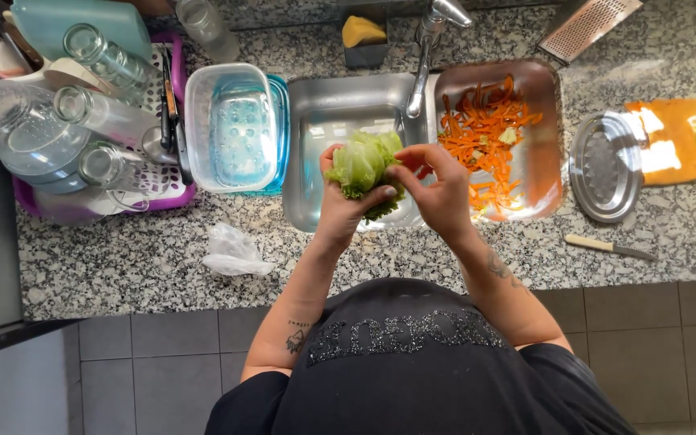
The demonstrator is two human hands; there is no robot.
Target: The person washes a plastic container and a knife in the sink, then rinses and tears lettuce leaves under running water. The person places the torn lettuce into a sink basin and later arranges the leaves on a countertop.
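Over the left basin of the steel sink (308,97), the left hand (340,211) cups a head of green lettuce (364,161) from below, its grip closed around the underside. To the right, touching the same head, the right hand (437,189) pinches an outer leaf at the side, thumb and fingers together on it. The lettuce lies between both hands, a little more in the left one. Further right, the second basin holds orange carrot peels (485,129).

single head-worn view, looking straight down from above, fairly near; granite counter (122,274) and sink (316,161) fill frame
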